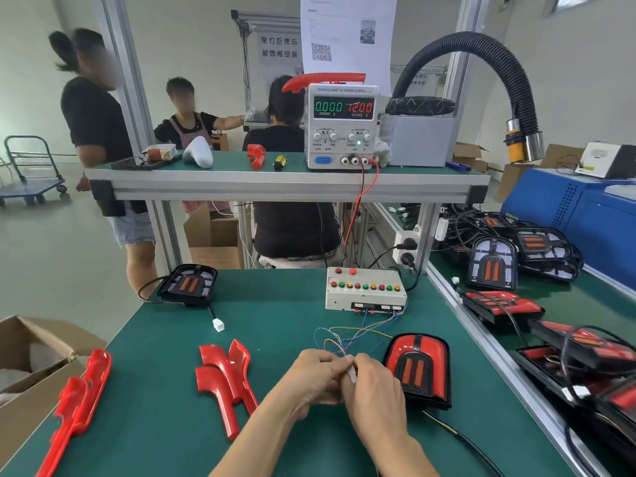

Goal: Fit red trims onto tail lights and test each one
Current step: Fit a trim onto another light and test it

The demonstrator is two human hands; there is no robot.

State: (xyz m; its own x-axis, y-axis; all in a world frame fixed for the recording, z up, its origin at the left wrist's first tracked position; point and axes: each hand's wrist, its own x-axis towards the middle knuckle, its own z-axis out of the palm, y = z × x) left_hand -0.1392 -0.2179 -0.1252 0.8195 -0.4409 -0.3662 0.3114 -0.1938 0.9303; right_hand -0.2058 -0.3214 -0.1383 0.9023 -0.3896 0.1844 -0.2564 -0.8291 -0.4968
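Note:
A tail light with red trims fitted (418, 370) lies on the green table to the right of my hands. My left hand (318, 376) and my right hand (373, 387) meet in front of me and pinch a white connector (351, 373) between their fingertips. Thin coloured wires (347, 337) run from the connector up to the white test box (364, 287) with its row of coloured buttons. Loose red trims (225, 376) lie left of my hands. A bare black tail light (188, 284) sits at the far left with its white plug (218, 324) lying free.
More red trims (77, 404) lie by an open cardboard box (27, 366) at the left edge. A power supply (342, 125) on the shelf reads 0.000 and 12.00. Several tail lights (499, 304) are piled on the right bench. Three people stand or sit behind the bench.

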